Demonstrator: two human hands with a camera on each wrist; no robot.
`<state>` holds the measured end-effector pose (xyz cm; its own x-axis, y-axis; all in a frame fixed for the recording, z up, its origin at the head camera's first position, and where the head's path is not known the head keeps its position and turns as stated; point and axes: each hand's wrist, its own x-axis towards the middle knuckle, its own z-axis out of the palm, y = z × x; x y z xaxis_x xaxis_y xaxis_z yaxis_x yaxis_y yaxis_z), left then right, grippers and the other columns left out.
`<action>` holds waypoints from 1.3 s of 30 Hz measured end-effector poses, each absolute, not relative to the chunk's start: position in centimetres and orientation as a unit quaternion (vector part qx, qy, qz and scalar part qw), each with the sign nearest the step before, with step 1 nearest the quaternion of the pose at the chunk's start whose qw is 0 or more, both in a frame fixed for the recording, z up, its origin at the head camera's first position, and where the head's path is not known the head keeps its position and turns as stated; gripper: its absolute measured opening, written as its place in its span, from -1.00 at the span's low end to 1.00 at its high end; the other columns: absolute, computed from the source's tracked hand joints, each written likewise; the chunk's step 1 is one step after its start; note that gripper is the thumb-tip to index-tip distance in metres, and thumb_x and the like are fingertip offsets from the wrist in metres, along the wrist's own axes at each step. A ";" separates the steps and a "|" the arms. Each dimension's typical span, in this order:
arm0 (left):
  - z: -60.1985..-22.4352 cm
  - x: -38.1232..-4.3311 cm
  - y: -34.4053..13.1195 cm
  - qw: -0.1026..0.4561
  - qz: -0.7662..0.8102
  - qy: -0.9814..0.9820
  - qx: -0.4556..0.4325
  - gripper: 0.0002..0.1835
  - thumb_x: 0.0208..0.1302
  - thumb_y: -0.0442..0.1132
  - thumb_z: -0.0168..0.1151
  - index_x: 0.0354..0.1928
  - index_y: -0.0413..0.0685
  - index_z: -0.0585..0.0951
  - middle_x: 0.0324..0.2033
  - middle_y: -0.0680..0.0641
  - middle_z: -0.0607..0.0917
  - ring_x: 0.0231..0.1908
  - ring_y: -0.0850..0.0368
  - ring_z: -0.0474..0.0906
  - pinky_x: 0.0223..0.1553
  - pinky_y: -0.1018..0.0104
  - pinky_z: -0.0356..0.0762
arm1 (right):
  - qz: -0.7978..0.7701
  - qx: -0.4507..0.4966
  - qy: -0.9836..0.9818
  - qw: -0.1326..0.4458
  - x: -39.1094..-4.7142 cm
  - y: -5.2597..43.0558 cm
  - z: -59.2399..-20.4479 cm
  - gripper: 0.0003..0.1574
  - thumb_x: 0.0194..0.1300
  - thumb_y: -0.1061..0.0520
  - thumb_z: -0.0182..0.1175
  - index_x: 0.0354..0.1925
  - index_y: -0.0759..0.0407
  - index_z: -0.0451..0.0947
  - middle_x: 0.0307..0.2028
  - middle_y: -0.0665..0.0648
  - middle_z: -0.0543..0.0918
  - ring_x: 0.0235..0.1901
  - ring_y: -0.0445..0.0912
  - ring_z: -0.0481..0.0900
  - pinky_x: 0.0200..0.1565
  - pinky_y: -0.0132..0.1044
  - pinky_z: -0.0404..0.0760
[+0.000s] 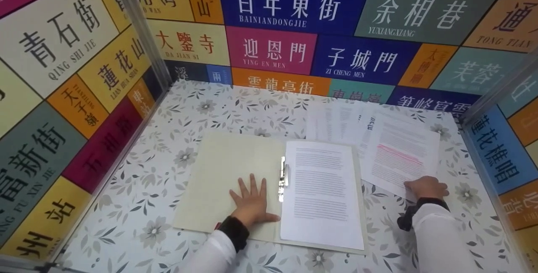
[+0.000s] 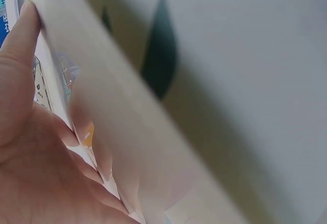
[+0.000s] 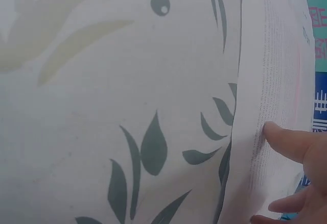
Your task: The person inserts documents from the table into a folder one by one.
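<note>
An open cream folder (image 1: 210, 172) lies on the patterned surface, its metal clip (image 1: 282, 178) along the spine. A printed sheet (image 1: 321, 231) is on its right side. My left hand (image 1: 250, 208) rests with spread fingers on the bare left cover; the left wrist view shows the palm (image 2: 46, 178) close to the cover. To the right of the folder, my right hand (image 1: 428, 189) pinches the lower corner of a loose sheet with pink highlighted lines (image 1: 395, 138). Its thumb (image 3: 286, 140) lies on the printed side; the other fingertips are partly hidden.
More loose printed sheets (image 1: 332, 117) overlap in a fan behind the folder's right side. The surface is a leaf-and-flower patterned cover (image 1: 155, 231). Panels of coloured street-name signs (image 1: 290, 4) stand at the back and both sides.
</note>
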<state>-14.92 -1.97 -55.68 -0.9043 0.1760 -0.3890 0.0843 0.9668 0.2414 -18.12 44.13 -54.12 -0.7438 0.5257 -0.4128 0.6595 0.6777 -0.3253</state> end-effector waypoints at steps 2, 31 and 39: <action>-55.7 -14.9 -2.0 0.208 0.108 0.970 0.066 0.33 -0.21 0.40 0.42 0.54 0.01 -0.04 0.51 -0.30 -0.21 0.43 -0.49 -0.37 0.28 -0.52 -0.22 | -0.224 0.331 0.906 0.143 -18.0 44.0 -54.1 -0.14 0.27 -0.04 0.07 0.07 0.80 0.23 -0.06 0.68 0.28 -0.02 0.40 0.19 0.02 0.16 0.26; -55.5 -14.9 -2.1 0.217 0.110 0.968 0.059 0.31 -0.18 0.40 0.41 0.54 0.01 -0.04 0.51 -0.29 -0.23 0.43 -0.49 -0.39 0.28 -0.52 -0.24 | -0.185 0.304 0.922 0.153 -17.9 43.9 -53.6 -0.23 0.23 0.02 0.08 0.03 0.76 0.27 -0.02 0.68 0.37 0.02 0.47 0.28 0.06 0.21 0.27; -55.5 -14.9 -2.1 0.217 0.104 0.969 0.059 0.32 -0.19 0.41 0.40 0.54 0.03 -0.04 0.51 -0.28 -0.22 0.43 -0.49 -0.38 0.28 -0.52 -0.23 | -0.190 0.309 0.919 0.157 -18.2 44.0 -54.0 -0.28 0.25 0.06 0.08 0.04 0.74 0.26 -0.02 0.66 0.37 0.01 0.46 0.30 0.07 0.22 0.27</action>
